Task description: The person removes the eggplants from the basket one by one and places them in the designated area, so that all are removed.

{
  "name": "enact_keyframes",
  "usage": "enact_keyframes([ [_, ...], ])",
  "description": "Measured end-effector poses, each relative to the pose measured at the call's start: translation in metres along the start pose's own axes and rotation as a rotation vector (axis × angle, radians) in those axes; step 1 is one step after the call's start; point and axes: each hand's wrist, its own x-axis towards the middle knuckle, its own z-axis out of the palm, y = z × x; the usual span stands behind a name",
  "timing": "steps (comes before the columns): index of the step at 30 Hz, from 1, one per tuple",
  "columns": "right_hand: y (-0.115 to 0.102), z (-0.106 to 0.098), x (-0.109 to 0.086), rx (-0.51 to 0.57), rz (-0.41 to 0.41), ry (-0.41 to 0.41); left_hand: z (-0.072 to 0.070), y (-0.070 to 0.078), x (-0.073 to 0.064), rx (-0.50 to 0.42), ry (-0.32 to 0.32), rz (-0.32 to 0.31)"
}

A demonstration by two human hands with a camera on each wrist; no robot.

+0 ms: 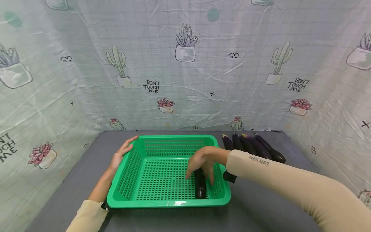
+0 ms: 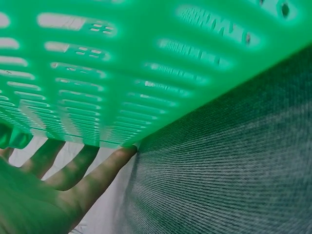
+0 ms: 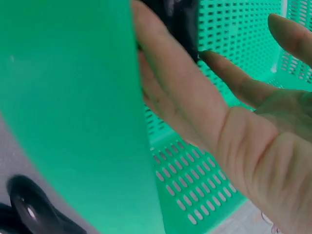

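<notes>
A green plastic basket [image 1: 168,203] with slotted walls stands on the grey table. One dark eggplant [image 1: 200,188] lies along the right part of its floor, blunt end toward the near wall. Over that eggplant, my right hand [image 1: 203,161] reaches down with fingers spread on both sides of it. The right wrist view shows the thumb held apart and the fingers [image 3: 180,92] mostly straight beside the eggplant [image 3: 183,24]. My left hand [image 1: 120,154] rests against the basket's left side near the far corner, its straight fingers [image 2: 105,170] touching the slotted outer wall.
Several more eggplants [image 1: 255,146] lie side by side on the table [image 1: 261,199], right of the basket and partly behind the right forearm. A printed cloth [image 1: 185,80] with potted plants hangs around the back and sides.
</notes>
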Motion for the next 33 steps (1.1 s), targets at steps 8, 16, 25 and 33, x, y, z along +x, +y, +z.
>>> enact_keyframes([
  [8, 0.001, 0.005, 0.011, 0.024, 0.008, -0.006, 0.003, 0.000, 0.002, -0.019, -0.005, -0.018],
  [16, 0.004, -0.001, 0.009, -0.029, -0.149, 0.023, 0.002, 0.000, -0.001, -0.092, -0.027, -0.008],
  [25, 0.010, -0.009, 0.002, 0.004, -0.341, 0.096, 0.001, 0.000, -0.004, -0.122, -0.033, -0.012],
  [33, 0.011, -0.016, -0.007, 0.041, -0.460, 0.135, 0.003, 0.001, -0.001, 0.045, 0.029, -0.033],
])
